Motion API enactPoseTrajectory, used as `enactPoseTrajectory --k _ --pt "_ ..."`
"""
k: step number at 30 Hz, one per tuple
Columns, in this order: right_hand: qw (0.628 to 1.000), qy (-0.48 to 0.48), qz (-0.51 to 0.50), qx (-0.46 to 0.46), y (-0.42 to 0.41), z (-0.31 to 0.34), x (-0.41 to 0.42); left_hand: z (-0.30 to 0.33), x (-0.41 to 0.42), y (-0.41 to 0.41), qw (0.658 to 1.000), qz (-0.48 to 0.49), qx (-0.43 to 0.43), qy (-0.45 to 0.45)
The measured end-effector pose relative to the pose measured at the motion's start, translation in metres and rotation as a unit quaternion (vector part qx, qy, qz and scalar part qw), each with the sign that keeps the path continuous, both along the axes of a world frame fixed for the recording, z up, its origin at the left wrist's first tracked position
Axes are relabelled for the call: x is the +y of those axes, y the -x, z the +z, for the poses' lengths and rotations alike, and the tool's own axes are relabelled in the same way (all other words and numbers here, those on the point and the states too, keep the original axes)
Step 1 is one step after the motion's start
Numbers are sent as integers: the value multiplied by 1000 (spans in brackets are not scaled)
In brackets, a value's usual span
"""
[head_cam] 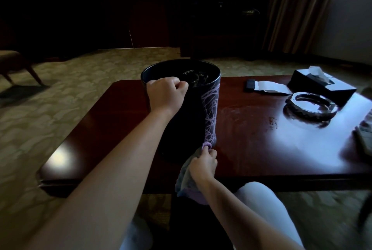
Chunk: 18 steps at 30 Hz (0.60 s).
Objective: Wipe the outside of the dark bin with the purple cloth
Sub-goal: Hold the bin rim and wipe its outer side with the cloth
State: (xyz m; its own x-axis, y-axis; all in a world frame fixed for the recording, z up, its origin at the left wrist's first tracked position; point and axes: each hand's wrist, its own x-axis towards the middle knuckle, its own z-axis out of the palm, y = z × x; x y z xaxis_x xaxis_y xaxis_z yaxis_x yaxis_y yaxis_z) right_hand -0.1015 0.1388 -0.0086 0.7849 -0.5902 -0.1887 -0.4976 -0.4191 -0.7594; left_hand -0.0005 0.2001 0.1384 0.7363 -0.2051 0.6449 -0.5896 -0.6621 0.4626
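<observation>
A dark round bin with pale purple scribble lines on its side stands upright on the reddish wooden table. Something dark and crumpled lies inside it. My left hand grips the bin's near rim with curled fingers. My right hand holds the purple cloth and presses a bunched end of it against the bin's lower near side, just above the tabletop. The rest of the cloth hangs down past the table's front edge.
To the right on the table stand a black tissue box, a glass ashtray, a folded paper with a dark remote and some fabric at the far right edge. A chair stands on the patterned carpet at the left.
</observation>
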Motion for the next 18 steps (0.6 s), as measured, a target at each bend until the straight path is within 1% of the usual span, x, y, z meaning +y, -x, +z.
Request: enactPoseTrajectory --k 4,7,9,13,16,18 --pt "995 13 -9 -97 -1 17 6 0 0 1 1000 -1 -3 8" --pt "984 28 -13 -176 -6 40 9 1 1 1 1000 -4 3 4" --pt "973 66 -8 -219 -9 59 7 3 1 2 1000 -6 11 -3" --pt "949 175 28 -262 -12 87 0 4 3 0 999 -17 23 -25" --pt "934 221 42 -277 -16 98 -6 4 4 -2 999 -19 11 -39" --pt "931 243 53 -268 -17 101 -9 3 5 -3 999 -20 7 -44"
